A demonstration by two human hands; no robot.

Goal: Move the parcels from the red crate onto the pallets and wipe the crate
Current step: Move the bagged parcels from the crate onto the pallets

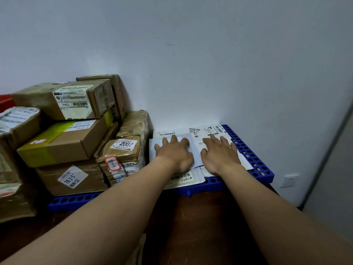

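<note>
Pressing down on the flat white mailers (205, 131), you are reaching both arms forward over the blue pallet (255, 161).

- Left hand (172, 153): lying palm-down, fingers straight and spread, on a grey-white mailer (186, 137).
- Right hand (219, 154): doing the same just beside it, fingers fanned across a labelled mailer (197, 145).
- Neither hand is curling round anything. The two are sitting side by side, close but apart.

The mailers are lying in a loose overlapping layer on the pallet's right half, up against the white wall (210, 64). One with a barcode label (182, 177) is poking out toward the near edge, under your left wrist.

Cardboard boxes are standing stacked on the pallet's left half:
- the box marked P802 (63, 100) is on top
- a box with yellow-green tape (63, 144) is sitting beneath it
- a box marked 70-2-5 (72, 178) is at the bottom

A taped brown parcel marked 2007 (124, 150) is standing just beside the mailers. You cannot tell whether it is touching them.

Only a sliver of the red crate (5, 101) is showing, at the far left edge behind the boxes. A wall socket (289, 180) is sitting low on the wall, right of the pallet.
</note>
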